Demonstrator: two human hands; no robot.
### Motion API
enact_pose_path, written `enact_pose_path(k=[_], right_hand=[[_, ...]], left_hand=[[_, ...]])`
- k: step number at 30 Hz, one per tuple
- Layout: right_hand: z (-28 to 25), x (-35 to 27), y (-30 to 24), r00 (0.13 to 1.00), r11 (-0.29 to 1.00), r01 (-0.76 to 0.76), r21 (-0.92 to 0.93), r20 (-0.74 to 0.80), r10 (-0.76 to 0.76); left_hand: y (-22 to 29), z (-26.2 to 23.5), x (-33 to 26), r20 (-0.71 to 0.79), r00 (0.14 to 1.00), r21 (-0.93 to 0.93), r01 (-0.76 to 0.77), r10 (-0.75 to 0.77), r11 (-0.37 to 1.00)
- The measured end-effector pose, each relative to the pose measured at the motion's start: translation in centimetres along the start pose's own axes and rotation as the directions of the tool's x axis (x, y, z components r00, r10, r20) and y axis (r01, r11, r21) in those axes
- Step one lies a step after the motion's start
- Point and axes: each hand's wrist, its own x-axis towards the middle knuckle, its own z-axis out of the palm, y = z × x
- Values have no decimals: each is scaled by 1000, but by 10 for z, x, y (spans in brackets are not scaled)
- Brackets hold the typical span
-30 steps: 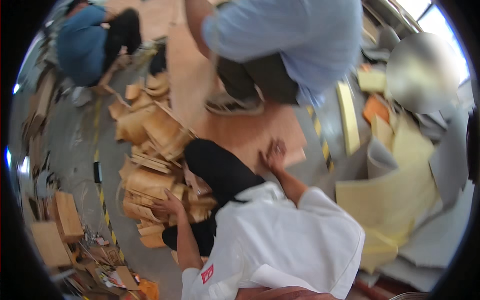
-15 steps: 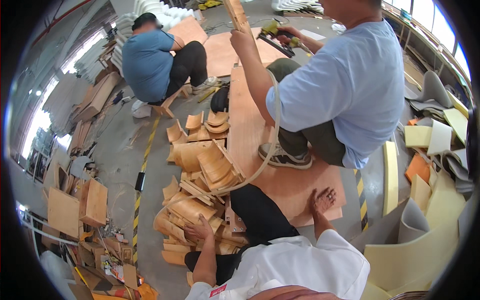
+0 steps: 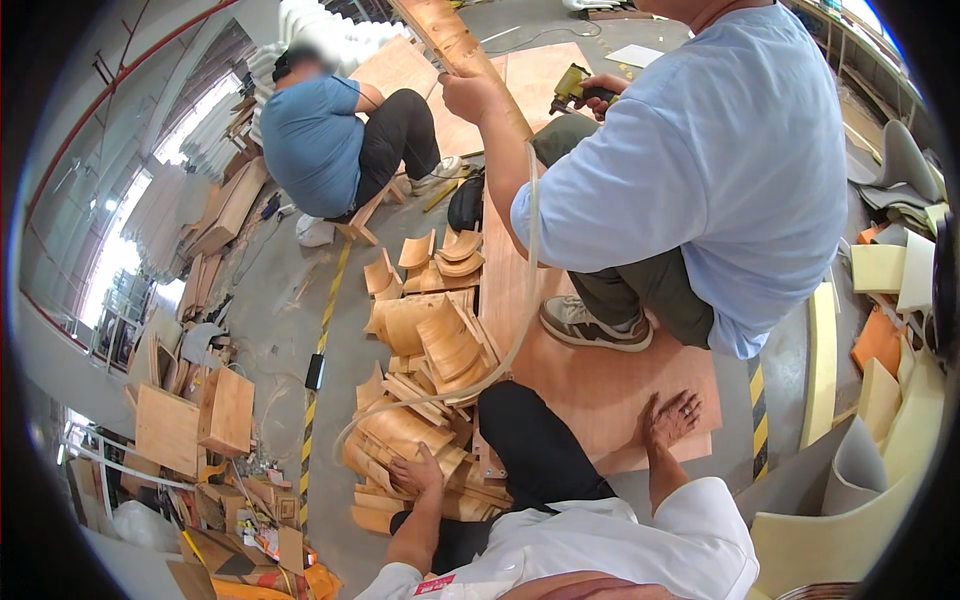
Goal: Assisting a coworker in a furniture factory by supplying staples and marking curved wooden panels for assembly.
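My left hand lies with its fingers apart on a pile of curved bent-plywood pieces, touching one near the front. My right hand is spread over the flat plywood sheet, holding nothing; whether it presses on the sheet I cannot tell. Close ahead, a co-worker in a light blue shirt squats on that sheet. One of their hands holds up a curved wooden piece, the other a yellow-green air nail gun. A pale air hose loops from there down across the pile.
Another person in a blue shirt sits on a low wooden stool at the far left. Wooden boxes and scraps lie left of the striped floor tape. Foam sheets heap up at the right.
The co-worker's wooden piece has turned to show its broad face, and the nail gun has drawn away from it. My hands keep their places while the whole view shifts slightly.
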Motion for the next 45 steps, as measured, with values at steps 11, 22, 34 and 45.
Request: enact_pose_path(k=[11,22,34,45], right_hand=[[11,3,5,999,1000,-3,-5,-34,3],[10,2,6,1000,1000,4,-6,-18,-4],[7,-1,14,996,1000,13,-7,-91,-13],[11,3,1,997,998,60,-33,-41,-61]], left_hand=[[-3,0,3,-40,996,81,-75,78,994],[6,-12,-3,31,999,74,-17,15,997],[33,-30,-8,65,998,144,-11,1,990],[29,-52,-17,147,989,198,-35,6,979]])
